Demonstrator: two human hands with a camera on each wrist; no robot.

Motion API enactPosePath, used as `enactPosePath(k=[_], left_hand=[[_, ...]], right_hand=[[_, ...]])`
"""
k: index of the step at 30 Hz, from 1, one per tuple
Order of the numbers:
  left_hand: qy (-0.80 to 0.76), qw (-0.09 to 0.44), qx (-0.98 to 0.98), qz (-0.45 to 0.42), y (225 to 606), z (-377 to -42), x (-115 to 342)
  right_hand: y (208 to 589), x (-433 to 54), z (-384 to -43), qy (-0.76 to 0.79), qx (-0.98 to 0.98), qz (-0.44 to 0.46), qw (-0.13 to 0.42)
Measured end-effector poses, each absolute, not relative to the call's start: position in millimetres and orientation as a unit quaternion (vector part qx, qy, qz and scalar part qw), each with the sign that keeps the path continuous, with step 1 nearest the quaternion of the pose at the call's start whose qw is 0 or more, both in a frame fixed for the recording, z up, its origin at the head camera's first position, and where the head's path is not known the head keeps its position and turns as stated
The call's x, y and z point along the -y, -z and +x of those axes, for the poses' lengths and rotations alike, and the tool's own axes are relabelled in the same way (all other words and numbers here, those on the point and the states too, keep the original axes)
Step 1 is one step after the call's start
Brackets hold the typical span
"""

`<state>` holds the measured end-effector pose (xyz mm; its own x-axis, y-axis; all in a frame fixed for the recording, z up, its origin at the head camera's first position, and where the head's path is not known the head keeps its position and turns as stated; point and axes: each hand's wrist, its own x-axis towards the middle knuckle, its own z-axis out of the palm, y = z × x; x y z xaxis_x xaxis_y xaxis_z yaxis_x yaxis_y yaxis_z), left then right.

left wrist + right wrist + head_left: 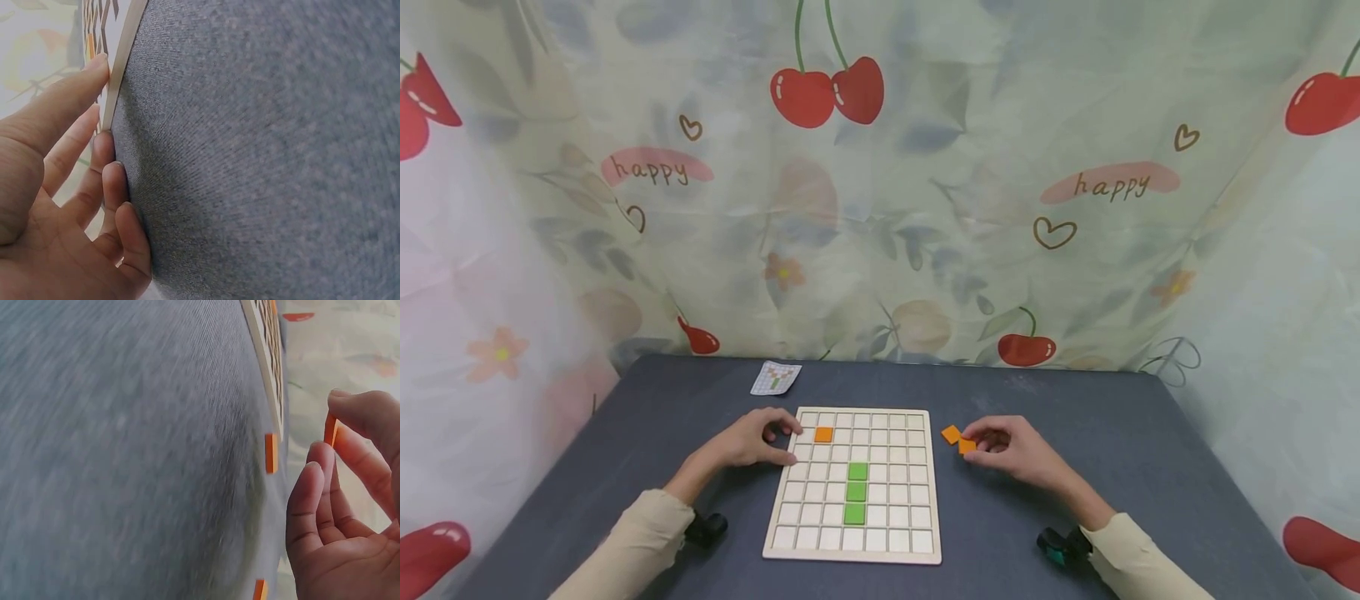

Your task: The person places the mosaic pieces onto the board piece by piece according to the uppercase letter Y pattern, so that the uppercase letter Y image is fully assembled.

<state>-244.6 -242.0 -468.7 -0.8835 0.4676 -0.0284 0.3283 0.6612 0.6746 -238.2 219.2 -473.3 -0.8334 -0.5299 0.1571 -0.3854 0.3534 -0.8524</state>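
An orange tile (330, 429) is pinched between the thumb and fingertips of the right hand (1017, 450), just to the right of the grid board (935, 523). By the left hand (751, 437), nothing is picked up; its fingers are loosely bent and spread, and the board's left rim is touched by thumb and fingertips. Two loose orange tiles (270, 454) are shown on the table by the right wrist view, one nearer the board and one cut off by the lower edge.

Flat on the table, the board is divided into seven rows and seven columns of pale squares. An inlaid orange tile (823, 435) is set in its second row from the far side, second column from the left. Three green tiles (857, 492) are lined up in its middle column, in the fourth, fifth and sixth rows from the far side.

Beyond the board's far left corner, a small pattern card (776, 378) is laid, printed with coloured squares. Cream sleeves (643, 529) and dark wrist devices (706, 528) are worn on both arms. The dark table (1045, 396) is backed, beyond the board, by a curtain (895, 217) printed with cherries.
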Motion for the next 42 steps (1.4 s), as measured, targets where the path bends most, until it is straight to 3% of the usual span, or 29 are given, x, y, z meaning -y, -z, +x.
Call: enactPosePath(k=[42], left_hand=[[-0.370,0.130,-0.908,0.150,463.0,-244.4,234.9]], right_hand=[[468.7,-135.3,-249.6,0.508,-0.786,-0.338,0.095]])
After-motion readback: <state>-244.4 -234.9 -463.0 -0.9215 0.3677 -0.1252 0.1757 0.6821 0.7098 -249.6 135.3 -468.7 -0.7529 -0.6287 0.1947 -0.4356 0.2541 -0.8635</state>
